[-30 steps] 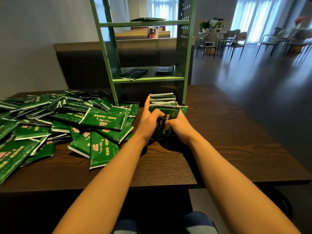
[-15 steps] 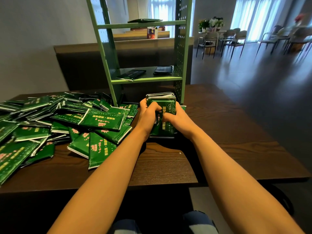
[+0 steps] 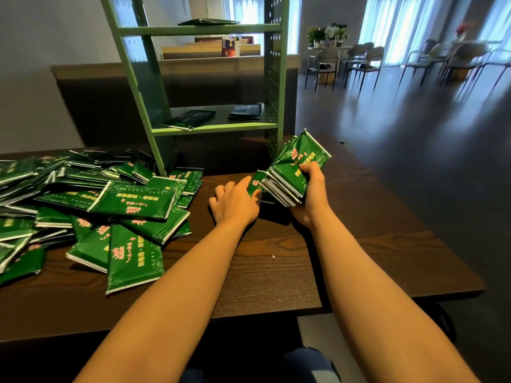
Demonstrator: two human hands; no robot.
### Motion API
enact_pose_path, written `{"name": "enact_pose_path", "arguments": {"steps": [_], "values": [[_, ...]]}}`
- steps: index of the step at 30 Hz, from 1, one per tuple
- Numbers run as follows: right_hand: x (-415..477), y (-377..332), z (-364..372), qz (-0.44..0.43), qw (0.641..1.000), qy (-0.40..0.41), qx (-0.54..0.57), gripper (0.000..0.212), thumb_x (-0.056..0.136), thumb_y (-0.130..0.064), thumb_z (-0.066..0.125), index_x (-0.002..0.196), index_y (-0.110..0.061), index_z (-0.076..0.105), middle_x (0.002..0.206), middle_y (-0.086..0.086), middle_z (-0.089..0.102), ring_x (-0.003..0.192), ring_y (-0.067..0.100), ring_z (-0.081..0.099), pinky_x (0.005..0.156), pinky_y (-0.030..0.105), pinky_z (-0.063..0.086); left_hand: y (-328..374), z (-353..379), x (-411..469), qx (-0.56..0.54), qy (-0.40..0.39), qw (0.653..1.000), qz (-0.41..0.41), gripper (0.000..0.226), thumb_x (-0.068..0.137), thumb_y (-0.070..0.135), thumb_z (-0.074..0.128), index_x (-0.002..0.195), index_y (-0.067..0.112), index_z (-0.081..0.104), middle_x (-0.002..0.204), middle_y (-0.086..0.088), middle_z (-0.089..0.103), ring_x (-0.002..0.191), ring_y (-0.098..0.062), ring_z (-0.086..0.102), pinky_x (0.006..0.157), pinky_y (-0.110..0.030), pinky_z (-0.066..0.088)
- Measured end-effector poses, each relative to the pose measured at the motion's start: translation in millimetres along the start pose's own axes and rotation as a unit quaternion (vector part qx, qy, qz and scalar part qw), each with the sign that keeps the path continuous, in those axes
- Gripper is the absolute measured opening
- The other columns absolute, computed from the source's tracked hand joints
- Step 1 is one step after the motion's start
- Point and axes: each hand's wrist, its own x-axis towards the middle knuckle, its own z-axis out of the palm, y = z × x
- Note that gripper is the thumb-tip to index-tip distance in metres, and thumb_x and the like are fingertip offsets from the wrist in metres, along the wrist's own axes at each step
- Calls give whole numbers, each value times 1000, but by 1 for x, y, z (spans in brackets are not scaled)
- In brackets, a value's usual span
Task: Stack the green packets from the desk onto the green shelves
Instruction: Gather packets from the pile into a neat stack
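Dark wood grain was shown across the desk, with chairs and flowers set well apart in the far right of the room. Green shelves were stood at the far middle of the desk. A loose heap of green packets was spread over the left of the desk, up to the foot of the shelves' left post. A stack of packets was gripped in the right hand, the fingers curled over its top face, and was held tilted above the desk just to the right of the shelves' right post. One packet end was pushed out at the stack's near left corner and was touched by the left hand; whether it was pinched could not be told, the thumb being hidden. The lower shelf was partly taken up by a flat packet on its left and a dark packet on its right, and another packet was laid on the shelf above.
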Motion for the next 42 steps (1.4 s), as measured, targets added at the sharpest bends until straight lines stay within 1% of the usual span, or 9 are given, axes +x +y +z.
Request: {"name": "enact_pose_path", "arguments": {"steps": [6,11,16,20,25,28,33,37,42], "values": [[2,2,5,16,999,-4,-32,67,81,-38,64,138,-2,59,115,20,74,92,31,74,75,40,61,-2,-1,1,-84,27,996,-16,33,96,33,61,128,40,59,126,2,64,130,-23,43,92,-37,26],[3,4,8,18,999,18,-39,98,56,-41,80,141,-6,49,126,21,70,102,34,75,70,45,62,-6,-2,1,-223,68,972,-6,34,88,6,66,115,26,65,124,0,63,113,-23,58,96,-36,42],[6,5,5,17,997,-14,-72,67,81,-34,72,139,-5,54,116,14,76,97,27,77,77,41,62,-2,-15,-4,-412,106,904,-31,26,89,-9,58,104,11,66,107,-4,64,94,-16,59,61,-10,46],[1,10,13,25,994,-54,-90,39,96,-21,62,131,-4,60,95,5,79,81,17,77,67,33,60,-3,-35,-2,-548,59,825,-128,31,91,-6,50,99,18,68,100,-7,67,74,-20,60,48,-23,43],[-13,14,31,46,995,-76,-51,65,76,-30,68,135,-3,62,124,20,72,117,38,69,106,57,51,-5,-58,-18,-603,3,779,-173,37,95,-2,43,116,18,67,91,-1,64,77,-15,56,64,-30,42],[-21,15,36,70,993,-87,-37,65,80,-30,62,139,-2,60,133,25,66,126,44,62,110,61,46,-8,-62,-24,-588,-30,792,-162,40,94,0,42,117,18,67,107,-4,67,101,-21,62,92,-42,51],[-31,15,48,71,990,-115,-48,59,85,-29,59,138,-2,59,128,24,68,113,41,66,108,58,48,-12,-70,-31,-557,-75,817,-125,28,99,24,48,93,15,73,86,-3,75,80,-20,70,69,-29,55],[-40,19,59,2,984,-115,-135,77,63,-13,67,138,-1,53,116,21,69,100,36,71,92,52,59,-24,-83,-28,-487,-136,857,-95,54,91,67,48,106,21,75,99,-2,77,91,-21,74,83,-35,58],[-45,27,69,-86,952,-158,-248,84,58,-4,65,140,-11,48,117,12,68,108,25,69,83,37,58,-21,-95,-34,-532,-123,835,-68,39,86,47,59,99,14,75,108,-14,73,92,-28,70,90,-47,54]]}}
